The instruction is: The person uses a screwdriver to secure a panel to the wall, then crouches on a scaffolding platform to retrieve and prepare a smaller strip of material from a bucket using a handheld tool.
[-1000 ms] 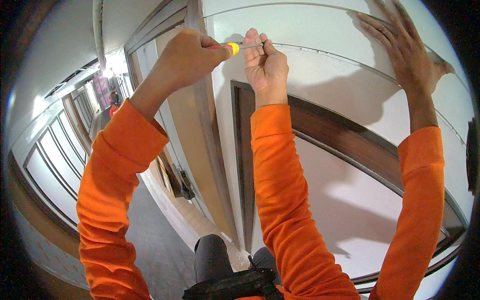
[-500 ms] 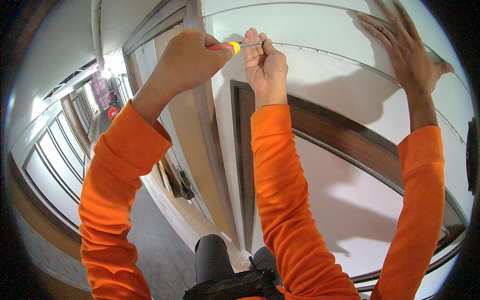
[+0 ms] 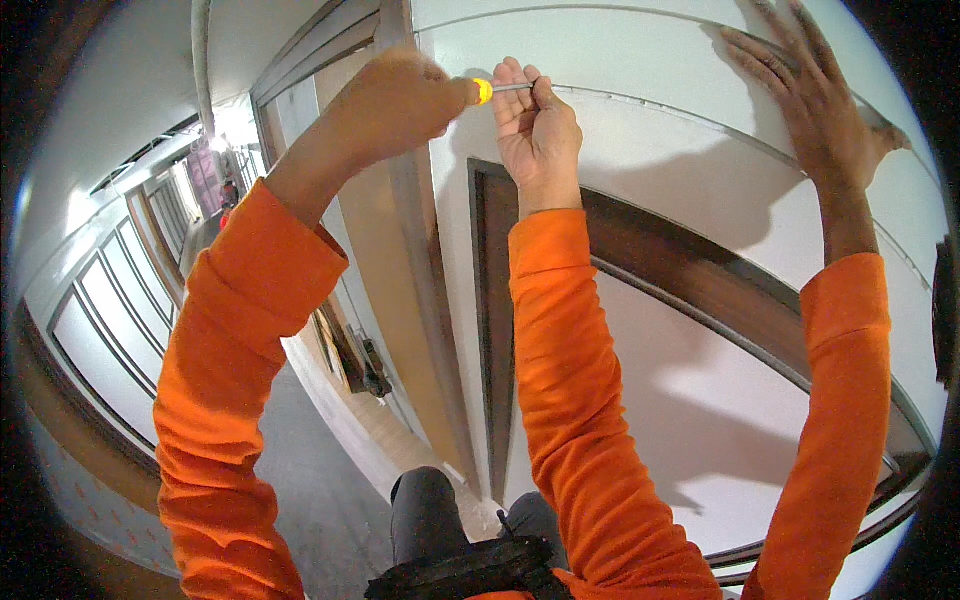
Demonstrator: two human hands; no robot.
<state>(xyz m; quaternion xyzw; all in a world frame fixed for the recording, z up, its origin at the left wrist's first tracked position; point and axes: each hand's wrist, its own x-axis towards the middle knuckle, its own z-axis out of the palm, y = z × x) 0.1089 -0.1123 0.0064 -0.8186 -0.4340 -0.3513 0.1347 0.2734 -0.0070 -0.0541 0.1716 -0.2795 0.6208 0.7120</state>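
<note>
My left hand (image 3: 400, 105) is closed around a screwdriver, its fingers smeared a little by motion. Only the handle's yellow front end (image 3: 483, 91) shows past the fist. The thin metal shaft (image 3: 512, 87) points right, lying level in front of the white wall panel (image 3: 620, 50). My right hand (image 3: 540, 145) has its palm toward me, with thumb and forefinger pinched at the shaft's far end and the other fingers stretched. Whether a screw sits in that pinch is too small to tell. The shaft's end lies near a thin seam with small marks along it.
Another person's hand (image 3: 825, 110), in an orange sleeve too, lies spread on the panel at the right. Below is a dark brown frame (image 3: 680, 255) round a pale panel. A door jamb (image 3: 425, 200) stands at the left, beside a long corridor with dark floor (image 3: 320, 490).
My left hand has turned over and shifted slightly right, so the handle's red part is now hidden. My right hand keeps its pinch, and the other person's hand stays on the panel.
</note>
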